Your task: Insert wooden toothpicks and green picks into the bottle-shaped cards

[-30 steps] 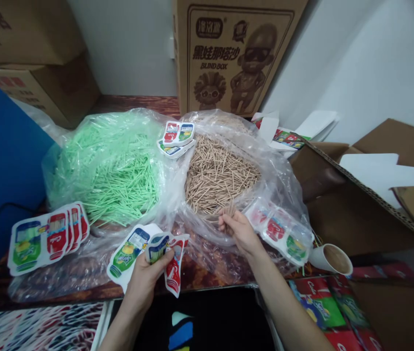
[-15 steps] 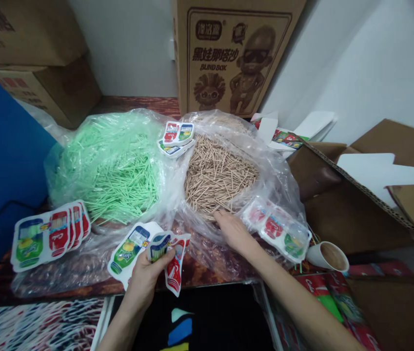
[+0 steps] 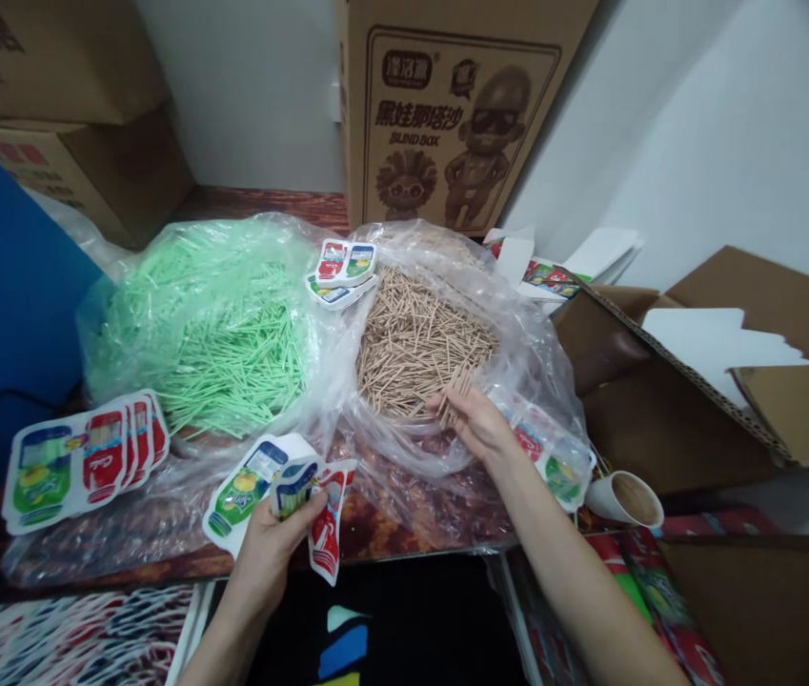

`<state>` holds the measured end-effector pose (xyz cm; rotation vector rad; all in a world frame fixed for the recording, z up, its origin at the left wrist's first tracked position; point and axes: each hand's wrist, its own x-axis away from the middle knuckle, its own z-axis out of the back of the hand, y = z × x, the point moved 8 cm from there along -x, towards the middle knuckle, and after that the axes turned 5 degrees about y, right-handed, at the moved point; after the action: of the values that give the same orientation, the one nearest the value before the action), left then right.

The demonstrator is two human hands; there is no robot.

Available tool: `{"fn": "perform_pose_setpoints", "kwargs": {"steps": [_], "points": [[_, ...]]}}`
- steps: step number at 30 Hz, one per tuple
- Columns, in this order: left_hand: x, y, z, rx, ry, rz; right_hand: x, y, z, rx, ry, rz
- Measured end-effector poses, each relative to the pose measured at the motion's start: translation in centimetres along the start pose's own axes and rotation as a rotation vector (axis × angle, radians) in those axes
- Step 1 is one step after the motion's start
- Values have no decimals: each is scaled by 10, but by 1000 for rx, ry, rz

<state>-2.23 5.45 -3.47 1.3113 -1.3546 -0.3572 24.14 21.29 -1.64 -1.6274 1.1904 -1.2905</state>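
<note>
My left hand [image 3: 268, 548] is closed on a small printed bottle-shaped packet [image 3: 330, 529], its green and red halves bent apart between thumb and fingers. Just behind it lies a flat white-edged packet [image 3: 247, 486] with a green bottle print. My right hand [image 3: 484, 426] pinches a few thin brown sticks [image 3: 451, 408] at the near edge of an open plastic bag heaped with brown sticks [image 3: 422, 333]. To the left, a second clear bag holds light green sticks [image 3: 239, 357].
Overlapping printed packets [image 3: 82, 457] lie at the left, more [image 3: 347, 262] between the bags, and others [image 3: 554, 453] under plastic at right. A paper cup [image 3: 629, 498] tilts beside an open carton [image 3: 697, 410]. A tall printed box [image 3: 461, 124] stands behind.
My right hand has lifted slightly and moved right from the heap's edge, with brown sticks now visible in its fingers. My left hand still holds the packet, shifted slightly left.
</note>
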Motion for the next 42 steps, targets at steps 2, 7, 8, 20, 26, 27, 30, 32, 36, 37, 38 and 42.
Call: {"fn": "perform_pose_setpoints", "kwargs": {"steps": [2,7,8,20,26,27,30,32,36,37,38,42], "points": [[-2,-2,-1,7,-7,2,12,6,-17,-138,-104,-94],[-5,-3,-2,37,3,9,51,34,-63,-156,-279,-146],[-5,-2,-1,41,9,2,57,38,-67,-134,-267,-92],[-5,1,3,47,20,-11,77,62,-72,397,-137,318],[-7,1,4,60,31,-16,78,65,-74,423,-155,350],[-7,1,4,61,34,-19,78,65,-74,427,-159,351],[-8,1,4,60,35,-22,77,66,-75,434,-177,358],[-7,1,2,55,30,-23,77,66,-75,438,-188,367],[-5,3,0,53,42,-25,77,66,-75,445,-189,377],[-5,3,0,53,45,-23,77,66,-75,445,-186,377],[-5,3,-1,54,46,-22,78,66,-75,446,-185,377],[-5,2,-1,46,49,-25,78,67,-75,444,-188,374]]}}
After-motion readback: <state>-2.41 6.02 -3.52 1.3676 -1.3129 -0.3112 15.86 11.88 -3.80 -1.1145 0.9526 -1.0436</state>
